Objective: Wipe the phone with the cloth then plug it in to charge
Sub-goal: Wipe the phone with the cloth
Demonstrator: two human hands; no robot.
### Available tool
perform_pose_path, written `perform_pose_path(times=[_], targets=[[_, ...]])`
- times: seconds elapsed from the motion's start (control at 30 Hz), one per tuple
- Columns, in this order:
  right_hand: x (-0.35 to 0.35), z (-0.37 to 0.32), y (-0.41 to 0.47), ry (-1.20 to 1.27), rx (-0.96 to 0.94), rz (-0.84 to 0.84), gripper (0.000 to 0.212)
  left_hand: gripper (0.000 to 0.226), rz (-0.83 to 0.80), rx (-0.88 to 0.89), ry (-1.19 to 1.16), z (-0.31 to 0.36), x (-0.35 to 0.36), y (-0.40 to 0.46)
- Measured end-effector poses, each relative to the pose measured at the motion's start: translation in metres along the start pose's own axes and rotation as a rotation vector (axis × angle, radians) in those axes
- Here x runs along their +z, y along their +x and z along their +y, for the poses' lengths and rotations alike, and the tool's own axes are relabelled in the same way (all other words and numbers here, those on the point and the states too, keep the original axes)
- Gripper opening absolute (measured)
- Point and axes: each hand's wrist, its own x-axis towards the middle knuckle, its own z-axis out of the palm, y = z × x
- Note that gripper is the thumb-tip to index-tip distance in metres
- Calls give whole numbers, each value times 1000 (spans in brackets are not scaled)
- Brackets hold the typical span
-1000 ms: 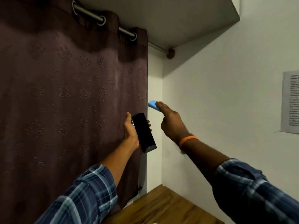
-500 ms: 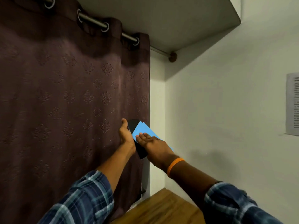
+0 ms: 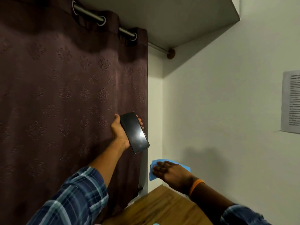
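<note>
My left hand [image 3: 119, 131] holds a black phone [image 3: 134, 132] up in front of the curtain, its dark screen facing me with a glare spot near the lower end. Below and to the right, my right hand [image 3: 172, 173] lies palm down on a blue cloth [image 3: 153, 174], fingers stretched out, an orange band on the wrist. The cloth is apart from the phone, down near the wall corner above the wooden surface. No charger or cable is in view.
A dark maroon curtain [image 3: 65, 103] hangs from a metal rod [image 3: 90, 14] on the left. A pale wall [image 3: 219, 111] on the right carries a printed paper [image 3: 291, 101]. A wooden tabletop [image 3: 162, 208] lies below, and a shelf [image 3: 178, 21] juts out overhead.
My right hand with the blue cloth has come down off the phone's screen to below it. The phone is uncovered again and stays held up in my left hand.
</note>
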Motion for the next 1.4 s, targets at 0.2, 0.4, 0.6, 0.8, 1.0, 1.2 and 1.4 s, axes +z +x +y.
perform_pose_path(times=[0.2, 0.4, 0.6, 0.8, 1.0, 1.2, 1.4], targets=[[-1, 23, -11, 295, 353, -63, 75, 91, -61, -38, 66, 2, 2, 2], [-27, 55, 2, 649, 781, 258, 52, 95, -29, -101, 61, -8, 1, 2], [-45, 68, 18, 1464, 1190, 513, 49, 90, -2, -205, 46, -16, 10, -7], [-77, 71, 36, 1229, 1088, 644, 30, 89, -8, -223, 60, -25, 6, -5], [-117, 63, 67, 500, 690, 605, 54, 78, 41, -149, 109, -36, -1, 1], [-105, 32, 84, 257, 405, 208, 66, 72, 50, -141, 145, -40, 15, -2], [-79, 25, 77, 134, 315, 134, 87, 76, 102, -174, 163, -36, 14, -5]])
